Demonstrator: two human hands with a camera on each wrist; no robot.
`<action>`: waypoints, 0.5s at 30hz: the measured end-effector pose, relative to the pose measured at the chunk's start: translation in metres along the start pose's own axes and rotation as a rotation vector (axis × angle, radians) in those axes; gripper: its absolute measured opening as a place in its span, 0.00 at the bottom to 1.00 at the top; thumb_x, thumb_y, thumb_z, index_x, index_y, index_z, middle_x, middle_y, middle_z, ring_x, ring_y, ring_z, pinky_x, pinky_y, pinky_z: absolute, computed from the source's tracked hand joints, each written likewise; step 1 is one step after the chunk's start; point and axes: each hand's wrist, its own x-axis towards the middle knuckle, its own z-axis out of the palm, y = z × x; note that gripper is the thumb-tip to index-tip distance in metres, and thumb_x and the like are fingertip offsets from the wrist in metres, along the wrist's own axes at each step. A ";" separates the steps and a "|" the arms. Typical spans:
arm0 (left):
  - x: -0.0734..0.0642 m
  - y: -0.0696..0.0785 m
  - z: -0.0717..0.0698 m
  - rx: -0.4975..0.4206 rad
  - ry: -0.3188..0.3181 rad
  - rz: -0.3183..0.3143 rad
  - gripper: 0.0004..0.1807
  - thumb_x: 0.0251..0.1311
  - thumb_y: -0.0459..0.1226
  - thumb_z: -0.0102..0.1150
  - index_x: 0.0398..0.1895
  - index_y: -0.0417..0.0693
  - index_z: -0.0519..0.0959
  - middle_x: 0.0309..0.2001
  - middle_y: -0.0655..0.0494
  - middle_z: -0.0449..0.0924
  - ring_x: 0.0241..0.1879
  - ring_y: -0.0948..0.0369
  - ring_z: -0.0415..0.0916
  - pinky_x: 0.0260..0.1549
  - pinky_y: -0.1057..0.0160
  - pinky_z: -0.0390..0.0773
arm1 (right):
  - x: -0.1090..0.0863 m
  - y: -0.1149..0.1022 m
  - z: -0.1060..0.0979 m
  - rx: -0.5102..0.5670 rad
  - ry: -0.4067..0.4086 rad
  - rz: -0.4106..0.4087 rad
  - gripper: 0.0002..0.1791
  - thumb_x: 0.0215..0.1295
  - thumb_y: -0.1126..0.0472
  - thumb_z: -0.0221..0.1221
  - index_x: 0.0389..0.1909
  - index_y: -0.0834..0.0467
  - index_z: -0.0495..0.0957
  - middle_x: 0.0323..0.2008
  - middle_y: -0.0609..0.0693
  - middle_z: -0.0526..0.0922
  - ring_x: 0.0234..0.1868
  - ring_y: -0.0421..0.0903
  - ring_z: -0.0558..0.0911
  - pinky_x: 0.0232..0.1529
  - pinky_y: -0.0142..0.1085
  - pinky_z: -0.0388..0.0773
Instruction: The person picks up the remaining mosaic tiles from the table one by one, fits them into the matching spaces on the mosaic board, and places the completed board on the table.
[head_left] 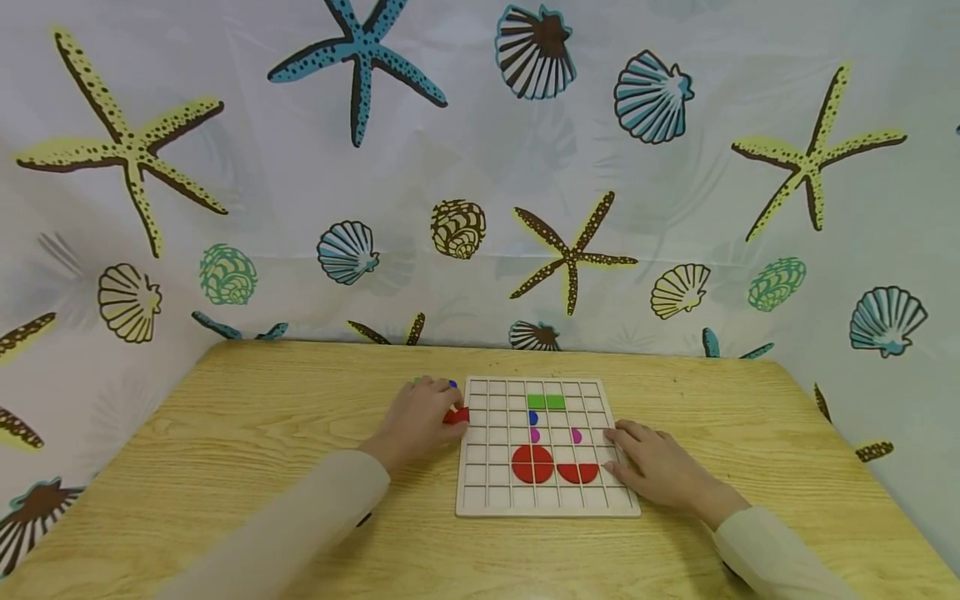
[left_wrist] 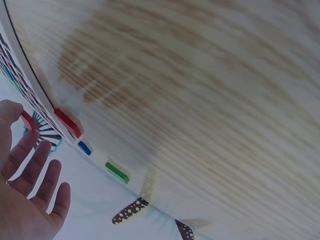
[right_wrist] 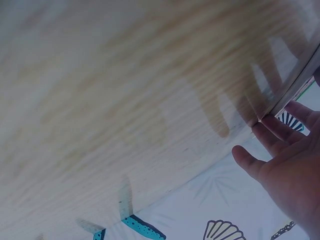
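A white fabric backdrop printed with starfish and shells (head_left: 480, 150) hangs behind a pale wood-grain surface (head_left: 247, 417). On it lies a cream square gridded board (head_left: 498, 500). The right hand (head_left: 663, 467), fingers loosely extended and grasping nothing, touches the board's right edge; the left hand (head_left: 422, 417), at the left edge, pinches a thin red piece (left_wrist: 28, 121) between thumb and finger. On the board sit a red disc (head_left: 523, 456), a red half-disc (head_left: 570, 472), two green squares (head_left: 537, 402), two magenta half-discs (head_left: 576, 436) and a blue half-disc (head_left: 533, 417). Beside it lie a loose red piece (left_wrist: 67, 122), a green piece (left_wrist: 117, 172) and a blue piece (left_wrist: 84, 148). The step appears to be picking up a piece for the grid; the next move would call for lifting it over the rim and squaring it with a cell. No brand, label or writing is readable.
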 end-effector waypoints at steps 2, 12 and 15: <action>0.002 0.005 0.001 -0.015 -0.007 0.004 0.10 0.50 0.47 0.62 0.30 0.52 0.79 0.32 0.59 0.77 0.36 0.57 0.72 0.42 0.52 0.73 | 0.000 0.000 0.000 0.001 -0.003 0.000 0.26 0.66 0.50 0.50 0.61 0.59 0.67 0.60 0.61 0.68 0.60 0.58 0.69 0.55 0.56 0.65; 0.012 0.036 0.003 -0.024 -0.084 0.010 0.13 0.53 0.51 0.60 0.32 0.53 0.79 0.38 0.58 0.78 0.41 0.57 0.72 0.45 0.53 0.72 | 0.000 0.001 0.001 0.009 -0.006 0.004 0.26 0.66 0.50 0.50 0.61 0.59 0.67 0.60 0.62 0.67 0.60 0.59 0.69 0.55 0.57 0.64; 0.015 0.044 0.004 -0.032 -0.102 0.021 0.13 0.53 0.51 0.59 0.33 0.54 0.79 0.41 0.58 0.79 0.42 0.57 0.72 0.47 0.52 0.72 | 0.001 0.001 0.001 0.008 -0.006 0.007 0.27 0.66 0.49 0.50 0.61 0.59 0.66 0.61 0.61 0.67 0.61 0.58 0.68 0.55 0.57 0.64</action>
